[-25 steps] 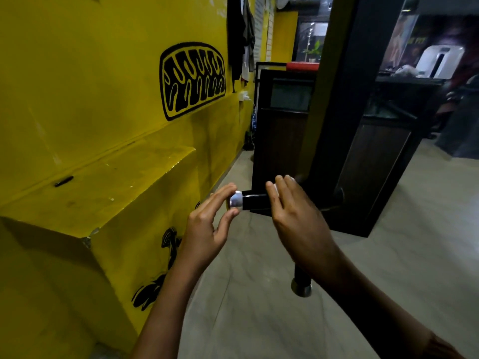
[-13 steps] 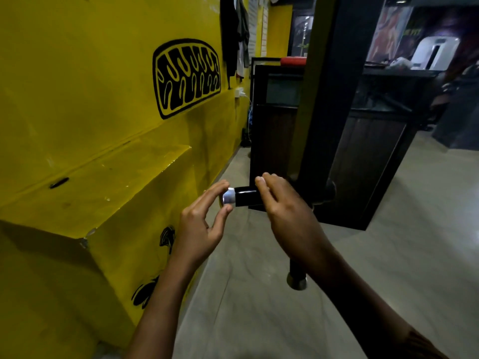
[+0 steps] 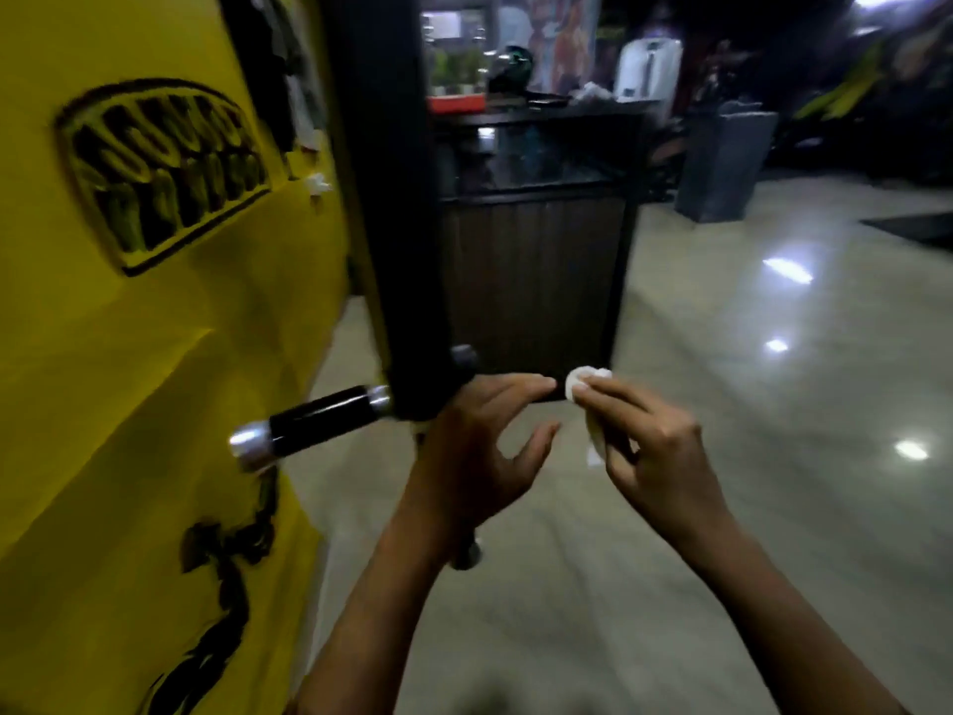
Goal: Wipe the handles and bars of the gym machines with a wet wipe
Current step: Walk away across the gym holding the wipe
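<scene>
Both hands are drawn off the handle they were touching half a second ago and are brought together to its right, and the view is swung so that the handle now lies at the left. A small crumpled white wet wipe (image 3: 585, 381) is pinched in the right hand (image 3: 657, 456), bunched between thumb and curled fingers, with a loose tail hanging below the palm. It is held up in front of the body, probably so that it can be refolded or a fresh face turned out. The left hand (image 3: 477, 456) is held just beside it with nothing gripped. Its fingers are loosely extended toward the wad and its thumb is spread, as if a corner is about to be taken; whether its forefinger touches the wipe cannot be told through the blur. The short black handle with silver end caps (image 3: 319, 423) is left free, well apart from both hands, and is seen jutting sideways from the black upright post (image 3: 381, 198) of the machine. A second chrome-capped bar end (image 3: 466, 557) is glimpsed below, behind the left wrist; it is judged to be not yet wiped. The post is set close against the bright yellow painted wall (image 3: 154, 327), so the handle is reached from the open side. Beyond it a dark wooden counter (image 3: 531, 281) and the glossy pale tiled floor (image 3: 748, 379) are seen.
</scene>
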The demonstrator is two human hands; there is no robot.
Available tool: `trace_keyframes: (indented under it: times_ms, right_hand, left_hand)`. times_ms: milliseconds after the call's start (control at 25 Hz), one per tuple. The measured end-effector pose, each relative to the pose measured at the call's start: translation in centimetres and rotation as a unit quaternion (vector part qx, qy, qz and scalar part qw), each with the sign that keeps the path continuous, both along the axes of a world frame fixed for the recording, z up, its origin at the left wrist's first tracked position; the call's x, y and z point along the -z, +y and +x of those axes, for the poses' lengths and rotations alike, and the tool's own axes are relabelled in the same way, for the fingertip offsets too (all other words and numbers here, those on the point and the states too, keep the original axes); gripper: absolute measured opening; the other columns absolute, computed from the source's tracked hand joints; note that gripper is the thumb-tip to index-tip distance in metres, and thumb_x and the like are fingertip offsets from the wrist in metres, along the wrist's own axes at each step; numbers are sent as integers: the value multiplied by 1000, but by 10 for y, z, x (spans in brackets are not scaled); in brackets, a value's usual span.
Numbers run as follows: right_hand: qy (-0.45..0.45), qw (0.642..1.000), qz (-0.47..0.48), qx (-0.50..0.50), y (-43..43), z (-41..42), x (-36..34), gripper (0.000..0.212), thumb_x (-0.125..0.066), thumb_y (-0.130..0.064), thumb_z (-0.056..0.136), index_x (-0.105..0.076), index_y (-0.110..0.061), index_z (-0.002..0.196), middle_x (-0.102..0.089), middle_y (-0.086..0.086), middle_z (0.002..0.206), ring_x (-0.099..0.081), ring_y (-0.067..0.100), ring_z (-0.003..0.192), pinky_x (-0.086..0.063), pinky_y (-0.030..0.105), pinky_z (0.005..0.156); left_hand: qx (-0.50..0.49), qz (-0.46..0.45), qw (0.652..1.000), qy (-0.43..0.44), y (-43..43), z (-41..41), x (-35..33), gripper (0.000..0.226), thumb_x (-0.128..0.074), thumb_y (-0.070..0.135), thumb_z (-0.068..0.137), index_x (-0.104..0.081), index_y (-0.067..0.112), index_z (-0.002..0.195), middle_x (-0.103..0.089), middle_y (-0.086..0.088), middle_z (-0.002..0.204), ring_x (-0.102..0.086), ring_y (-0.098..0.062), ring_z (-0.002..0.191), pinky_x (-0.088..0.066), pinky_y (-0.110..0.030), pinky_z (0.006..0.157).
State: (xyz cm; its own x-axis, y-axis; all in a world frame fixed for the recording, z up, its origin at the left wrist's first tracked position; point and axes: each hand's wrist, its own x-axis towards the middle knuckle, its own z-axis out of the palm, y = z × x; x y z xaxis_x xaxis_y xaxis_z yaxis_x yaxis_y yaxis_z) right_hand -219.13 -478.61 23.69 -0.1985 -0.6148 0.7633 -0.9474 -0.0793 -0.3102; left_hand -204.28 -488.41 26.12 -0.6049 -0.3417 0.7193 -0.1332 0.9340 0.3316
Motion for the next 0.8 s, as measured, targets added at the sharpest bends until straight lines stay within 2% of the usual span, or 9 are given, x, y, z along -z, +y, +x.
trace_keyframes:
  times_ms: [160,280,360,480,600,720,800]
  right_hand:
    - [-61,984,48,159,69,-90,16,37,-66,16,67,-72,-3,97,-70,10,105,-67,24,95,-44,22,85]
    - [-98,958,72,259,133,-140,19,38,-60,16,64,-73,-4,94,-71,9,102,-68,23,91,-43,19,82]
    - [-129,933,69,328,182,-172,21,32,-59,12,72,-73,-4,96,-71,9,102,-68,23,93,-45,19,83]
    - [-192,877,84,431,263,-220,23,27,-56,2,85,-70,-8,107,-68,6,112,-63,20,105,-47,25,91]
    - [-233,825,111,502,342,-263,18,29,-53,-1,88,-66,-8,113,-66,7,115,-61,18,107,-41,16,90]
    - [-273,770,96,569,438,-302,13,29,-51,0,89,-66,-7,114,-66,9,114,-62,21,105,-48,28,91]
    - [-293,733,80,608,503,-318,11,28,-52,1,89,-66,-6,112,-66,11,113,-62,21,103,-49,29,90]
  left_hand:
    - [116,83,974,-176,24,-119,19,45,-69,30,81,-60,15,122,-62,-2,120,-55,-17,111,-36,-21,94]
    - [192,84,955,-211,59,-208,35,45,-73,27,77,-61,16,120,-63,-4,119,-58,-21,109,-38,-27,93]
    - [256,88,934,-235,101,-270,43,45,-73,27,77,-61,17,120,-63,-3,119,-58,-21,108,-38,-26,91]
    - [350,78,897,-258,182,-359,46,46,-73,27,77,-60,18,121,-63,-3,119,-58,-18,108,-39,-23,86]
    - [413,53,868,-270,262,-431,46,48,-70,30,79,-57,20,124,-61,-3,120,-55,-16,110,-41,-26,88]
    - [470,22,838,-278,357,-495,42,50,-70,31,80,-55,18,126,-60,-3,123,-55,-16,110,-41,-25,89]
    - [517,16,809,-279,424,-527,35,50,-70,29,80,-55,15,126,-60,-3,124,-56,-17,109,-38,-22,87]
